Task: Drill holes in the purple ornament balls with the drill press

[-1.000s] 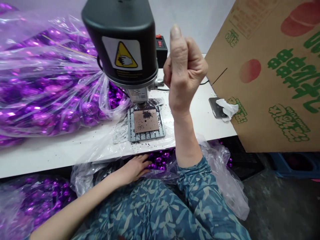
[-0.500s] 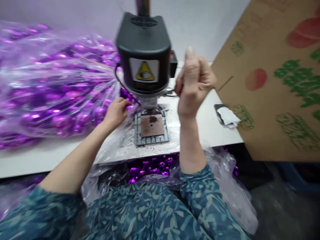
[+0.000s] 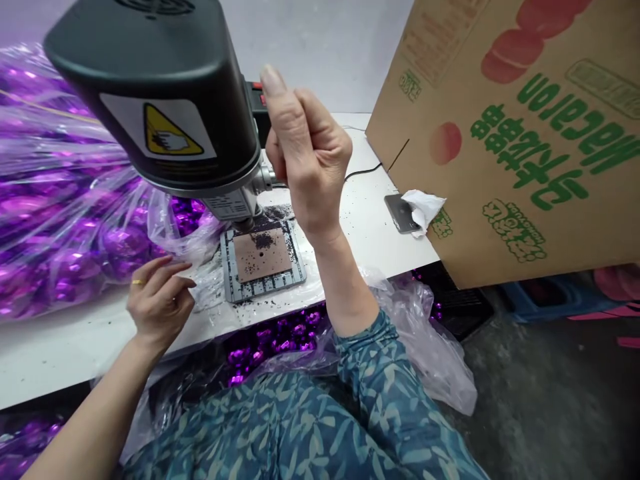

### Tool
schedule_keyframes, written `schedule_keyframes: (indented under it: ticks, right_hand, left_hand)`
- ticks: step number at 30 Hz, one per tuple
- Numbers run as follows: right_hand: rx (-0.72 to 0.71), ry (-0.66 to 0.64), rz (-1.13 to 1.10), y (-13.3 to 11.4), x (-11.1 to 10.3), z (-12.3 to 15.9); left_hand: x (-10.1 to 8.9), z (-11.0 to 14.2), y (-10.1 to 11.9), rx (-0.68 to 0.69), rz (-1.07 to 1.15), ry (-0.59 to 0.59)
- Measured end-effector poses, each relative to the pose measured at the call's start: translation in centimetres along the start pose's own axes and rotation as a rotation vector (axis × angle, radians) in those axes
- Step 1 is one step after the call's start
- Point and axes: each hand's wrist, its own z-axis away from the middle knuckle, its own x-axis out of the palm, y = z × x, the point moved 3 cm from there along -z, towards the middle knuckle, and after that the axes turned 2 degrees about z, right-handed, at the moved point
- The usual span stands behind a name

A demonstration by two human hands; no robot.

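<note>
A bench press machine (image 3: 170, 100) with a dark housing and a hand-warning label stands over a metal base plate (image 3: 230, 287). On that plate lies a brown square board (image 3: 250, 267) with a small hole and black crumbs on it. My right hand (image 3: 310, 160) is closed in a fist, thumb up, at the end of the machine's side shaft (image 3: 264, 179); its fingers hide the lever handle they wrap round. Left of the base plate, my left hand (image 3: 160, 297) hovers over the table edge, fingers loosely bent and apart, with nothing visible in them.
Clear plastic bags of shiny purple balls (image 3: 75, 240) fill the left side. More purple balls (image 3: 273, 343) lie below the table's front edge. A large cardboard box (image 3: 480, 220) stands at right, beside a phone (image 3: 400, 212) and crumpled white paper (image 3: 425, 208).
My left hand has drawn back from the bag opening beside the machine toward the table's front edge. My right hand stays closed beside the machine. The view has shifted right and closer.
</note>
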Motion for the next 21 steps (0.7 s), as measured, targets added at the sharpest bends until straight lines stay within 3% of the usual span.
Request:
schedule_keyframes:
  ticks: [3, 5, 10, 14, 18, 21]
  right_hand:
    - [0.168, 0.045, -0.206, -0.3, -0.3, -0.4]
    - [0.256, 0.041, -0.294, -0.8, -0.5, -0.6]
    - [0.307, 0.113, -0.32, -1.9, -0.8, -0.6]
    - [0.296, 0.113, -0.318, -2.0, -0.5, -0.5]
    - [0.283, 0.093, -0.296, -2.0, -0.5, -0.6]
    - [0.3, 0.056, -0.273, -1.9, -0.8, -0.6]
  left_hand:
    - [-0.2, 0.4, -0.2, 0.072, -0.013, 0.0]
    - [0.0, -0.8, -0.7, 0.093, -0.004, -0.046]
    - [2.7, -7.3, -3.1, -0.02, -0.049, -0.481]
    - [5.1, -11.2, -6.0, -0.126, -0.293, -0.748]
    - [6.0, -11.9, -7.4, -0.169, -0.395, -0.831]
    - [5.9, -11.2, -6.8, -0.167, -0.357, -0.769]
